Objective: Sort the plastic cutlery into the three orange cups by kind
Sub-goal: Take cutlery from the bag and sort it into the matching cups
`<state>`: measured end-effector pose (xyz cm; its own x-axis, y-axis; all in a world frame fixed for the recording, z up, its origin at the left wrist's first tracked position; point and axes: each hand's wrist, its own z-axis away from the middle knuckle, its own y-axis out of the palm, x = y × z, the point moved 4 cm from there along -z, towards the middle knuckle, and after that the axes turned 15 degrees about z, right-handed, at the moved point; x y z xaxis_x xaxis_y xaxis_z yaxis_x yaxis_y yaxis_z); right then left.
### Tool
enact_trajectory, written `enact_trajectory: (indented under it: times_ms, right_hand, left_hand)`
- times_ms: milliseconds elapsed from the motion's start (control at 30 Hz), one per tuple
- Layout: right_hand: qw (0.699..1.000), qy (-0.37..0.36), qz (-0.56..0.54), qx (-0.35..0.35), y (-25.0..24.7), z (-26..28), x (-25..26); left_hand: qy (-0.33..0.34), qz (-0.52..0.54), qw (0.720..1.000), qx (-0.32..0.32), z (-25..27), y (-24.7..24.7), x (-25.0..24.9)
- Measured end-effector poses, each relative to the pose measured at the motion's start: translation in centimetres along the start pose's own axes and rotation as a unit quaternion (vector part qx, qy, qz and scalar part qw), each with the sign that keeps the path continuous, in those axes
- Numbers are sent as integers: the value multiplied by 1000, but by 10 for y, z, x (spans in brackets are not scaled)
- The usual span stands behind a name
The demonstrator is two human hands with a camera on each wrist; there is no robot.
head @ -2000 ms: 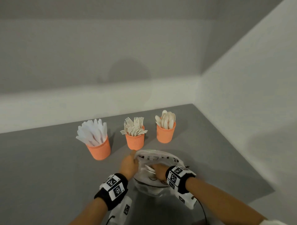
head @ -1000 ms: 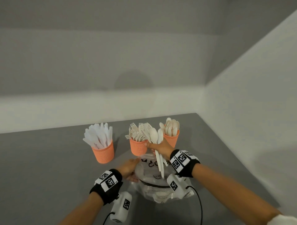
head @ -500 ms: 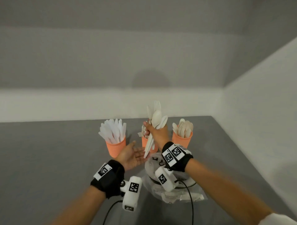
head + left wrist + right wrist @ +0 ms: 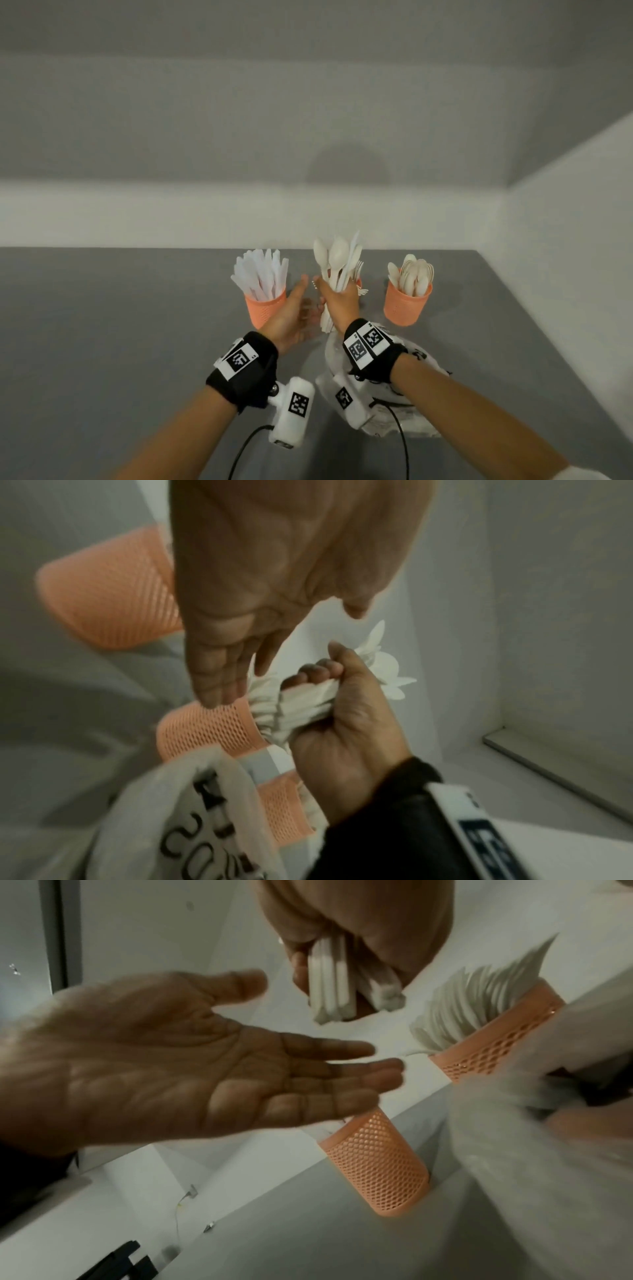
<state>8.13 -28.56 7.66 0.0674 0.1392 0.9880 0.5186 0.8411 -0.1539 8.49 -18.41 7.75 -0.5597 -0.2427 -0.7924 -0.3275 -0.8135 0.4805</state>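
Three orange mesh cups stand in a row on the grey table. The left cup (image 4: 265, 310) holds knives and the right cup (image 4: 406, 308) holds spoons. The middle cup (image 4: 212, 726) holds forks and is mostly hidden in the head view. In front of it my right hand (image 4: 339, 303) grips a mixed cutlery bundle (image 4: 339, 263) upright by the handles (image 4: 337, 985), spoon bowls on top. My left hand (image 4: 293, 313) is open just left of the bundle, palm (image 4: 164, 1074) facing it, fingers straight and holding nothing.
A crumpled white plastic bag (image 4: 407, 407) with black lettering lies on the table under my right forearm. Walls close off the table's far edge and its right side. To the left of the cups is bare grey table (image 4: 102, 342).
My right hand lifted the cutlery bundle out of the bag and raised it in front of the middle cup. My left hand let go of the bag, rose and opened beside the bundle.
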Motion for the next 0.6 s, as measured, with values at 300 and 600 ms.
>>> enact_trajectory:
  times_ms: [300, 600]
  right_hand:
    - [962, -78, 239, 106, 23, 15, -8]
    - [929, 99, 69, 349, 11, 18, -5]
  left_hand:
    - [167, -58, 983, -54, -14, 5, -24]
    - [90, -97, 990, 49, -16, 12, -27]
